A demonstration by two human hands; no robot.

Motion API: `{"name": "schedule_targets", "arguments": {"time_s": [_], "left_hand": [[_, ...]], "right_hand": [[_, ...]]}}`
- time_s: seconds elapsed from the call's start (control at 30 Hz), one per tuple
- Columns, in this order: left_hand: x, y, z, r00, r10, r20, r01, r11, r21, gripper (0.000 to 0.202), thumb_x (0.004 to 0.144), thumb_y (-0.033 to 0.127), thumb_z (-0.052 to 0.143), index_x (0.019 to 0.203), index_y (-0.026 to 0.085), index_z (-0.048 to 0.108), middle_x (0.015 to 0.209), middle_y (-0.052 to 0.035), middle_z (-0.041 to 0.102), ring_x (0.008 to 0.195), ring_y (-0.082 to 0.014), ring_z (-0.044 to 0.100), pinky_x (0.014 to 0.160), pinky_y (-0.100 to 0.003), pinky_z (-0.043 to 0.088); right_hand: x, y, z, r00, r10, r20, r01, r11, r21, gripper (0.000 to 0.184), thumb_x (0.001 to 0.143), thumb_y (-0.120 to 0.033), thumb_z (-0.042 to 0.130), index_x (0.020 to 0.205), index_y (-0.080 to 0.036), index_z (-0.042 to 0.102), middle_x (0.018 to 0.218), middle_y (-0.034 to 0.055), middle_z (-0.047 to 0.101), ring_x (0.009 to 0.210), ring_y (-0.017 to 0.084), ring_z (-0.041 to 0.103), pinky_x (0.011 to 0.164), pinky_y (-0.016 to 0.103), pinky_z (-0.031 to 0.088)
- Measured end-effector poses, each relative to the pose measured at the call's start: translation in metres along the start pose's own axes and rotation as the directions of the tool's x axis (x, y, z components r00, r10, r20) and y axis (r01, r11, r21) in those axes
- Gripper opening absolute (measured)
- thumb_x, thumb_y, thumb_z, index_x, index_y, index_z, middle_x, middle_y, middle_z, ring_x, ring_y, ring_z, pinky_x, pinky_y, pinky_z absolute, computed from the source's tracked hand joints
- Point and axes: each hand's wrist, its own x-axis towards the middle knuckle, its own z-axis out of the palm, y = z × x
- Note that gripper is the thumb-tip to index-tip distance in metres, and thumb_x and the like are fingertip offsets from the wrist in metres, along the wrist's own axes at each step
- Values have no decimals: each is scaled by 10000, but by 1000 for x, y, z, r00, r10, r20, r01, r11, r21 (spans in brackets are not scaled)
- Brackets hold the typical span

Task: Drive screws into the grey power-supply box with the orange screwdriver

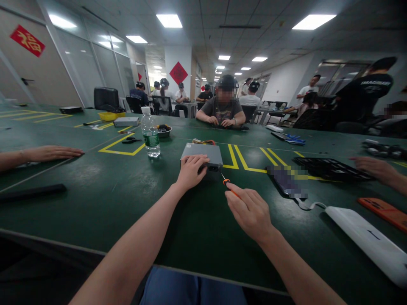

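On the green table in front of me lies a grey metal power supply [203, 151], its socket side facing me and coloured wires at its back. My left hand [192, 170] grips its front left part, fingers across the top and thumb down by the front face. A screwdriver [226, 181] with an orange and black handle is held in my right hand [249, 209]. Its thin shaft points up and left, the tip at the front right corner of the power supply; I cannot tell whether it sits in a screw.
Left of the power supply stands a water bottle [150, 134], with a metal bowl [164, 131] behind it. A phone [284, 180], a white power bank [365, 237] and a black plastic frame [332, 167] lie to the right. Other people's hands rest at both sides; a person [224, 106] sits opposite.
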Motion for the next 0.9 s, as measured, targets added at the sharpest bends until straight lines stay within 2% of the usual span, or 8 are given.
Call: {"name": "schedule_targets", "arguments": {"time_s": [0.33, 0.6, 0.9], "left_hand": [[0, 0, 0, 1000, 11, -10, -11, 1000, 0, 253, 846, 245, 458, 1077, 295, 547, 1211, 20, 572, 1132, -180, 477, 964, -385, 254], [1, 0, 0, 1000, -1, 4, 1, 1000, -3, 258, 844, 246, 458, 1079, 299, 553, 1215, 12, 572, 1135, -187, 475, 968, -391, 244], [1, 1, 0, 1000, 4, -4, -4, 1000, 0, 246, 849, 244, 452, 1071, 291, 547, 1218, 15, 570, 1141, -181, 471, 967, -383, 244]], "right_hand": [[2, 0, 0, 999, 25, -42, -25, 1000, 1, 163, 801, -89, 546, 951, -155, 548, 986, 121, 659, 732, 160, 599, 680, 302, 471], [-2, 1, 2, 999, 44, -29, -44, 999, 13, 164, 815, -102, 526, 963, -168, 548, 1001, 111, 655, 754, 162, 605, 692, 306, 474], [2, -3, -1, 999, -27, 25, 28, 999, -42, 167, 825, -84, 515, 980, -136, 550, 1022, 149, 635, 771, 176, 594, 713, 322, 477]]}}
